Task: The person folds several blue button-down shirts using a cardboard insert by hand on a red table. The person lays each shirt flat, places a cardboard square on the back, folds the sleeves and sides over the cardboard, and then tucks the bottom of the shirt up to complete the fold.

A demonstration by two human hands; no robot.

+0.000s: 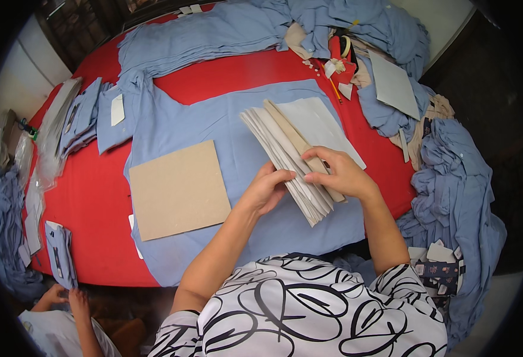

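Note:
Both my hands hold a thick stack of paper and cardboard sheets, tilted so that its layered edges show. My left hand grips the stack's near left side, thumb across the edges. My right hand closes over its right side, with fingertips on the tan outer boards. Beneath lies a light blue garment spread flat. A tan cardboard square rests on it left of my hands. Just beyond the stack, a pale sheet lies on the cloth's right part.
The table has a red cover. Folded blue garments are piled at the far edge, and more blue clothing heaps at right. A pencil lies far right. At lower left, another person's hands hold a folded blue garment.

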